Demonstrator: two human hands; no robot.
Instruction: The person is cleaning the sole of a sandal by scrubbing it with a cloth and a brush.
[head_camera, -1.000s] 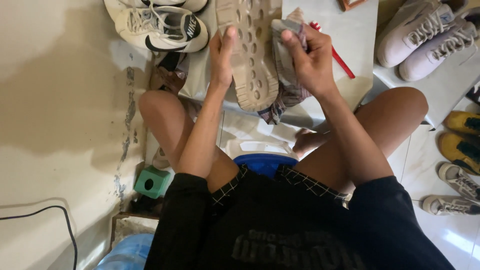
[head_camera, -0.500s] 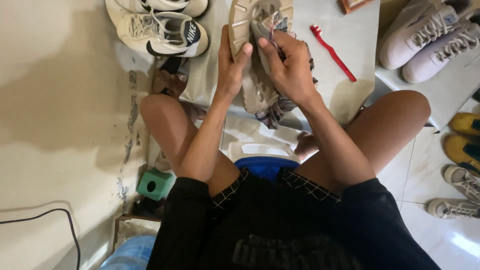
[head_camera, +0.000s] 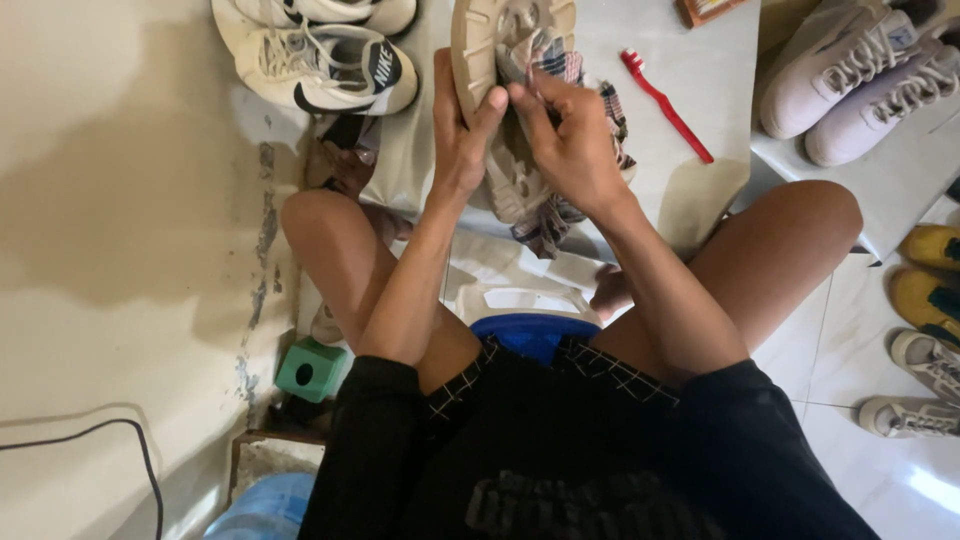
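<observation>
Since a moment ago both hands have drawn closer together over the upturned shoe, and the right hand has come down from the toe end to its middle, the cloth bunched beneath it.

Largest first: the pale worktop (head_camera: 690, 190) fills the upper middle of the view, its near edge just above the person's bare knees. Standing sole-up near the middle of its far edge is the tan shoe (head_camera: 500, 60), its ridged tread facing the camera and its length running from the far edge toward the near one. The left forearm rises straight from the lap; the left hand (head_camera: 460, 140) wraps the shoe's left rim, thumb laid across the tread, its grip closed firmly on the shoe. The right forearm angles in from the right knee; the right hand (head_camera: 575, 140) is curled, knuckles up, its grip pinched tight on a checked cloth (head_camera: 545, 215) pressed against the sole, with loose ends hanging toward the near edge.

A white and black sneaker (head_camera: 325, 70) sits at the far left corner. A red toothbrush (head_camera: 665, 105) lies slanted right of the hands, apart from them
</observation>
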